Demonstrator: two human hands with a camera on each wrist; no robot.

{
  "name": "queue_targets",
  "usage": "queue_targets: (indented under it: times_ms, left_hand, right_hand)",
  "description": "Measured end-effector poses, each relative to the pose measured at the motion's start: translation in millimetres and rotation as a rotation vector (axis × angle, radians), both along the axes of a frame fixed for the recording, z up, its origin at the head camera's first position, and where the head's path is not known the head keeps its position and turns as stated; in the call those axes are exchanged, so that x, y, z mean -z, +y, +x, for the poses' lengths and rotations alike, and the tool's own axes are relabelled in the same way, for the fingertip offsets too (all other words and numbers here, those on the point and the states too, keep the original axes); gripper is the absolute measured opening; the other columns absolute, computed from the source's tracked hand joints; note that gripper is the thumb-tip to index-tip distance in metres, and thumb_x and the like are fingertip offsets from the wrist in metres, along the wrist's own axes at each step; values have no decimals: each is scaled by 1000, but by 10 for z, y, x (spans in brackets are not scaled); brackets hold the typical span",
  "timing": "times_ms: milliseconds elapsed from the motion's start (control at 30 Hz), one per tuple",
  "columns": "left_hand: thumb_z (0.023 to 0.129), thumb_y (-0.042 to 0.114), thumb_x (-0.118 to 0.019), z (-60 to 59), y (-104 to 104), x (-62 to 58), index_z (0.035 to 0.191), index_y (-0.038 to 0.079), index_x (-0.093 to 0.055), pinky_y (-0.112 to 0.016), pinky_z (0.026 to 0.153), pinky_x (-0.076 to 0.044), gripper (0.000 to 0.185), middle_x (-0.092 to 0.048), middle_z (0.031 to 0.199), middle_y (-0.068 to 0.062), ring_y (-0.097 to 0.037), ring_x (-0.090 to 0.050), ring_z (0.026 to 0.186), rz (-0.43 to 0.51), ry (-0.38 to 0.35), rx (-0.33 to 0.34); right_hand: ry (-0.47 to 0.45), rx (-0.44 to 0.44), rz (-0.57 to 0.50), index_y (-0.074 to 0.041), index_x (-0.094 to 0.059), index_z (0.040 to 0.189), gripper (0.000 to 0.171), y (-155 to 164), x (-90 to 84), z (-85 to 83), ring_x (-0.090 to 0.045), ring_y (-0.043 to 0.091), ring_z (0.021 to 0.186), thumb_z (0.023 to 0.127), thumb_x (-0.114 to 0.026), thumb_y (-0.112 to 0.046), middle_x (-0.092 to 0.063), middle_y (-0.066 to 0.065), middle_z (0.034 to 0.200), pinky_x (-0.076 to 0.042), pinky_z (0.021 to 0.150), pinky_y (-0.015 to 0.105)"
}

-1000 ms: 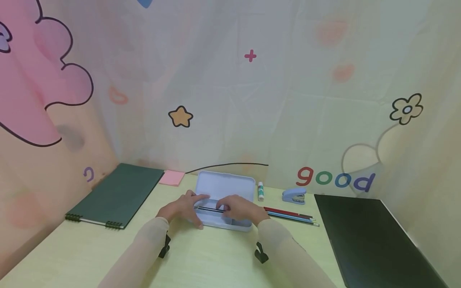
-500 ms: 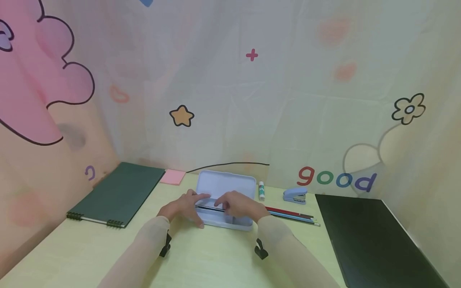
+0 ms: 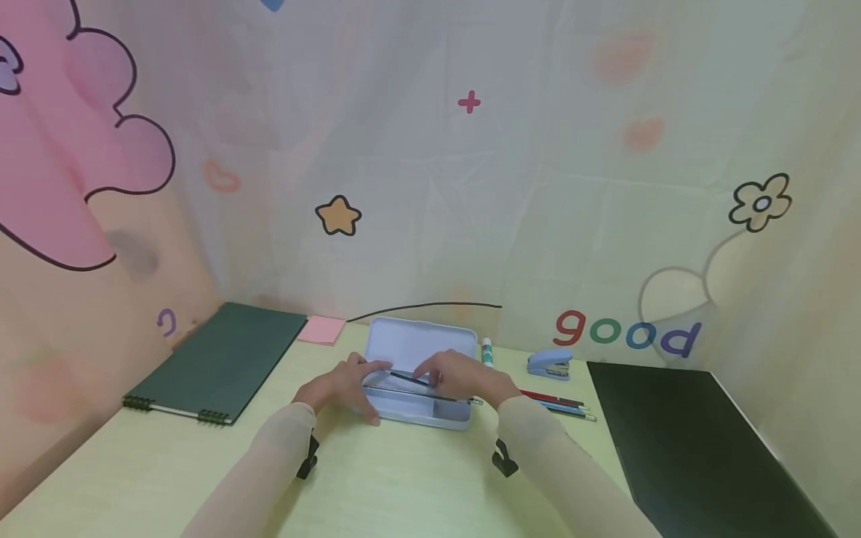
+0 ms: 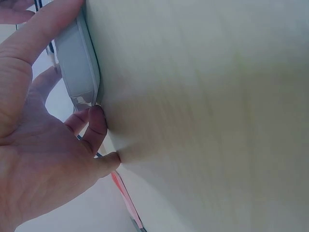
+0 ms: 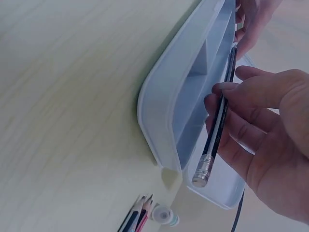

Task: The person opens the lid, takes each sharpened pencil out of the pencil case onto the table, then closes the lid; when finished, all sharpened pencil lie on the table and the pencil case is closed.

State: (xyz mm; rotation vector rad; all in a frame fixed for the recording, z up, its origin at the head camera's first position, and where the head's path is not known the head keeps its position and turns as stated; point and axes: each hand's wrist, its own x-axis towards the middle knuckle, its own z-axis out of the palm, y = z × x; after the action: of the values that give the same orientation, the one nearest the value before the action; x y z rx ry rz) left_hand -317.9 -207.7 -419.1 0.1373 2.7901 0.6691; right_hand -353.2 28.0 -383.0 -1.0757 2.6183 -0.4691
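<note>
An open pale blue pencil case (image 3: 418, 351) lies on the desk with its lid standing up at the back. My left hand (image 3: 366, 382) grips its left end, thumb along the front wall (image 4: 72, 48). My right hand (image 3: 432, 376) pinches a black pencil (image 5: 219, 116) between thumb and fingers and holds it tilted over the case's tray (image 5: 190, 96). Its metal eraser end (image 5: 203, 171) sticks out past the case's right end.
Several loose pencils (image 3: 558, 403), a glue stick (image 3: 487, 353) and a blue stapler (image 3: 548, 365) lie right of the case. A black board (image 3: 686, 441) fills the right, a green spiral notebook (image 3: 222, 362) the left, with pink sticky notes (image 3: 321, 329) behind.
My right hand has shifted right and slightly back with the pencil. The pencil lay level along the tray and now slants, with its eraser end past the case's right end. The left hand stayed.
</note>
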Motion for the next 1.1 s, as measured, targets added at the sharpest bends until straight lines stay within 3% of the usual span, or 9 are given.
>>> queue_targets:
  times_ms: [433, 667, 900, 1100]
  left_hand:
    - [67, 30, -93, 21, 7, -6, 150, 35, -43, -62, 106, -42, 98, -38, 138, -13, -32, -40, 125, 20, -2, -11]
    - [67, 28, -93, 33, 6, -24, 151, 33, -43, -61, 105, -42, 97, -37, 139, -14, -32, -40, 125, 27, -2, -6]
    - [67, 29, -93, 33, -2, -19, 151, 30, -43, -62, 105, -42, 98, -38, 136, -14, -33, -40, 124, 9, 8, 6]
    - [67, 29, -93, 19, 9, -15, 151, 30, -43, -62, 105, -42, 98, -39, 136, -14, -32, -40, 124, 12, 8, 11]
  right_hand:
    - [-49, 13, -3, -15, -70, 124, 46, 313, -47, 70, -59, 18, 98, 88, -56, 10, -70, 5, 110, -54, 91, 38]
    - [10, -20, -18, -9, -71, 122, 45, 590, -54, 71, -60, 17, 88, 87, -54, 12, -71, 6, 100, -54, 84, 36]
    - [-23, 45, -20, -11, -72, 122, 36, 872, -61, 106, -58, 17, 87, 92, -60, 6, -71, 7, 102, -53, 78, 31]
    - [18, 55, -32, -8, -71, 121, 34, 1135, -37, 148, -59, 16, 87, 91, -61, 6, -73, 5, 107, -56, 82, 33]
